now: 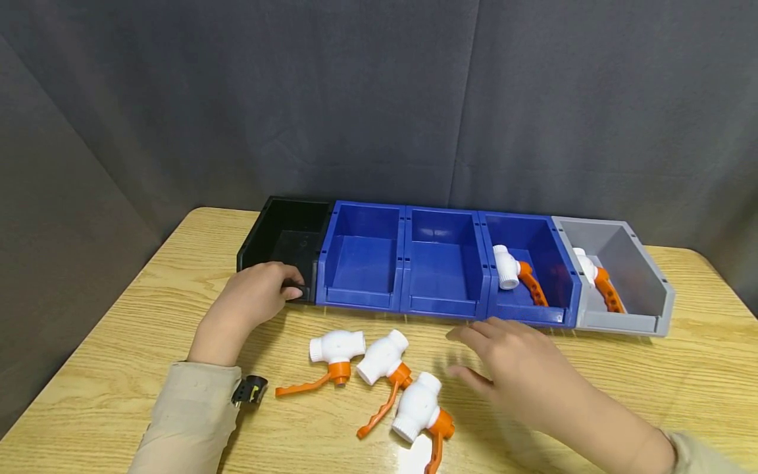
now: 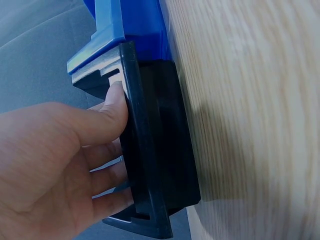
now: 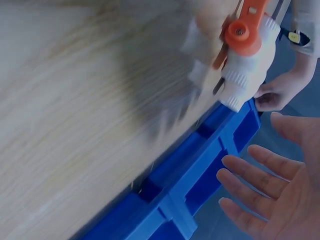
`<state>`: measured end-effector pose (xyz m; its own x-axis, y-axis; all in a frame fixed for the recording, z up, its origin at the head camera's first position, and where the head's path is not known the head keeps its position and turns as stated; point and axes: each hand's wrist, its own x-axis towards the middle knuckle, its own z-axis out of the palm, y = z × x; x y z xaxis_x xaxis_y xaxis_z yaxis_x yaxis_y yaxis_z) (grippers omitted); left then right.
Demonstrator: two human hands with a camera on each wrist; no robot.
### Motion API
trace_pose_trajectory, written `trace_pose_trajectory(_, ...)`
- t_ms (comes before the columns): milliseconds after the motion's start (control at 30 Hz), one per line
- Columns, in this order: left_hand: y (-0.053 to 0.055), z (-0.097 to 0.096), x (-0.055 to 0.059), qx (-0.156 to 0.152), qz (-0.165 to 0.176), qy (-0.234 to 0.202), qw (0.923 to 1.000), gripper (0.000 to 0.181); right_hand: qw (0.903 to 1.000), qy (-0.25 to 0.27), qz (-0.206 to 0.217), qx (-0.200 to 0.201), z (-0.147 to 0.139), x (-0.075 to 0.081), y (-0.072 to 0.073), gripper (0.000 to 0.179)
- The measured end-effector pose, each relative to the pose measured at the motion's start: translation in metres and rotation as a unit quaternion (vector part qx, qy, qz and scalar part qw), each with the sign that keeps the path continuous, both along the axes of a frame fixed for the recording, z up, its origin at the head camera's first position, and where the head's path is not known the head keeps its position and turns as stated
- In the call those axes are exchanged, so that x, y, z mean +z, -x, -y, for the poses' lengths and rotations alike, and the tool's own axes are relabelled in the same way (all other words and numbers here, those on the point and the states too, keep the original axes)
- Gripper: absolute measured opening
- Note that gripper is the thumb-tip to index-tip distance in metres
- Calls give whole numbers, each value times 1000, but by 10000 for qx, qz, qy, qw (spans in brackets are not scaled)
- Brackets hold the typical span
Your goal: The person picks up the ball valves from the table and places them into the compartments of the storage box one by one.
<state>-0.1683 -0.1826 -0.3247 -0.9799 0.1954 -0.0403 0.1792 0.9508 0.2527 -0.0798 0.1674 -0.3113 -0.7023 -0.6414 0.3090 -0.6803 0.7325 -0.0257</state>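
My left hand (image 1: 254, 299) holds the front edge of a black bin (image 1: 294, 245) at the left end of a bin row. In the left wrist view, the thumb lies on the bin's (image 2: 160, 140) front lip while the other fingers reach behind it. My right hand (image 1: 515, 362) hovers over the table with fingers spread and nothing in it. To its left lie three white ball valves with orange lever handles: a left one (image 1: 337, 345), a middle one (image 1: 383, 357) and a near one (image 1: 418, 405).
Two blue bins (image 1: 361, 266) stand beside the black one. A third blue bin (image 1: 533, 317) holds a ball valve (image 1: 507, 268). The grey bin (image 1: 636, 280) at the right end holds another valve (image 1: 585, 266). A dark curtain (image 1: 379, 99) hangs behind the wooden table (image 1: 118, 355).
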Motion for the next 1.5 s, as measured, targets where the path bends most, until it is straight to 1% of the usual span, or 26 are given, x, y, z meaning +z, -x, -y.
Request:
trace_pose_trajectory(100,0,0,0,-10,-4,-7,10000,20,10000,1,64,27,4,-2,-5,38)
trace_pose_trajectory(167,0,0,-1,-32,-19,-16,10000,19,9999,-9,168,-36,7,-3,-9,40)
trace_pose_trajectory(367,0,0,0,-51,-42,-22,10000,19,9972,-59,683,-290,16,-8,-19,54)
trace_pose_trajectory(500,-1,0,0,1,-12,-24,10000,19,9955,-133,906,-246,19,-12,-25,62)
trace_pose_trajectory(633,-1,0,0,11,-7,-10,10000,19,9946,-180,1013,-157,23,-15,-29,72)
trace_pose_trajectory(733,-1,0,0,12,-16,-6,10000,19,9944,-170,1033,-118,27,-18,-32,74)
trace_pose_trajectory(900,-1,0,0,21,-24,-6,10000,19,9942,-191,1034,-202,33,-22,-34,80)
trace_pose_trajectory(1133,-1,-2,-1,52,50,28,10000,20,9871,-284,1488,-514,41,-27,-35,98)
trace_pose_trajectory(1367,0,-1,-1,80,72,46,9999,21,9849,-309,1598,-586,46,-33,-35,102)
trace_pose_trajectory(1500,0,-1,-1,66,49,49,10000,21,9835,-322,1673,-603,49,-34,-35,101)
